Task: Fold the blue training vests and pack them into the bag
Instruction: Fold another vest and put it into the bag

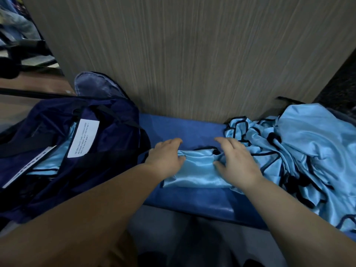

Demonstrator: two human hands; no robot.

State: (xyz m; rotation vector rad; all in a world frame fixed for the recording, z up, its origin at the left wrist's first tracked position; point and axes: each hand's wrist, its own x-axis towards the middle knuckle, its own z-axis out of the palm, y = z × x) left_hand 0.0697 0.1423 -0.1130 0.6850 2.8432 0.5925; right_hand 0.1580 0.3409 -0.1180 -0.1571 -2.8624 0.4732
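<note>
Head view looked down on one tall wood-grain panel (192, 54) standing upright behind everything, the biggest thing in sight. Below it ran one blue padded worktop (183, 128), pushed up against the panel's foot.

On the left end of the worktop sat one dark navy bag (107, 116), its mouth gaping open. Light blue vest fabric (52, 160) showed inside it, though the number of pieces in there could not be counted.

On the right end lay one loose heap of light blue vests (308, 151) with black edging, crumpled together so that no count was possible.

Between bag and heap lay one folded vest (198, 170), a flat, shiny rectangle on the bare worktop, its right end touching the heap.

Two hands were on it. The left hand (165, 157) rested on its left end, fingers relaxed and nearly straight. The right hand (237, 162) pressed on its right end, fingers spread apart; neither hand gripped the cloth.

One white label (83, 138) with small print, too blurred to read fully, lay on the bag's opening.
</note>
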